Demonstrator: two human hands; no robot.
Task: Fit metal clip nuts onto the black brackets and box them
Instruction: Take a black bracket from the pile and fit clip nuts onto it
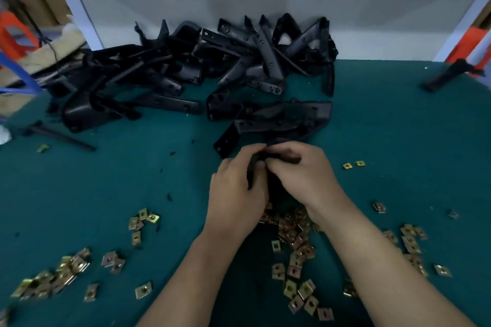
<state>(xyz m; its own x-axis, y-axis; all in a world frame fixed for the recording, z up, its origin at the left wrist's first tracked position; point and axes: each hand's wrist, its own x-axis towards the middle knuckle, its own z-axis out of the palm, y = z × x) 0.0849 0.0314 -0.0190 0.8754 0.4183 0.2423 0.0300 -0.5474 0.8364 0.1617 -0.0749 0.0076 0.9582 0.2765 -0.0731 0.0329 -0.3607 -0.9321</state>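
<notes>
Two bare hands meet low over a work table. The left hand (236, 188) curls round a black bracket (275, 188) and grips it from the side. The right hand (305, 175) curls over the bracket's far end, its fingertips meeting those of the left. The fingers hide the spot and the picture is blurred there, so it is not possible to tell whether a nut sits between them. The bracket stands between the two palms.

The step appears to be pushing a nut onto the bracket's edge. It likely goes best if the left hand keeps the bracket steady. The right hand can then slide the nut on square, hole over hole, until it seats fully.

Under and just behind the wrists, brass-coloured clip nuts (295, 236) lie thickly on the green mat (159, 172), within easy reach. A second cluster of nuts (53, 279) lies well to the left, nearer the person, and a few stray nuts (409, 239) lie to the right.

Just beyond the fingertips lie loose brackets (279, 119), close enough to catch on the held one if it swings. Behind them a tangled heap of brackets (199, 66) leans on a white back panel (372, 21). No box is in view.
</notes>
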